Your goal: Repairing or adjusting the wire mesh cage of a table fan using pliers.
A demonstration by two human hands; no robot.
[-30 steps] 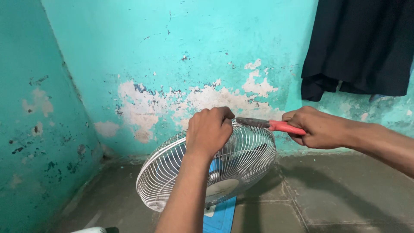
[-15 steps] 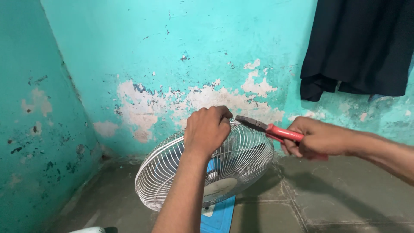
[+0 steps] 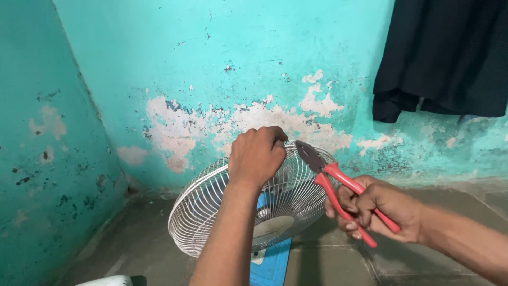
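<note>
Head view: left hand (image 3: pixel 257 155) is clenched over the top rim of the white wire fan guard (image 3: pixel 211 212), knuckles up, forearm running down to the near edge. The guard is tilted, face angled up and toward the near side, standing close to the far wall; blue fan blades (image 3: pixel 263 199) show through the wires, and a blue base (image 3: pixel 272 265) sits below it on the floor.

Right hand (image 3: pixel 378 207) is to the right of the guard, fingers wrapped around both red handles of the pliers (image 3: pixel 330 179). Dark nose of the pliers points up-left, at the guard's upper right rim, just beside the left hand's fingers. Can't tell if the nose actually bites a wire.

Around it: turquoise wall (image 3: pixel 238 63) with peeling paint and bare plaster patches behind the fan, dark cloth (image 3: pixel 444 53) hanging far right, grey concrete floor (image 3: pixel 328 259), a white object (image 3: pixel 106 280) at the near left edge, mostly cut off.
</note>
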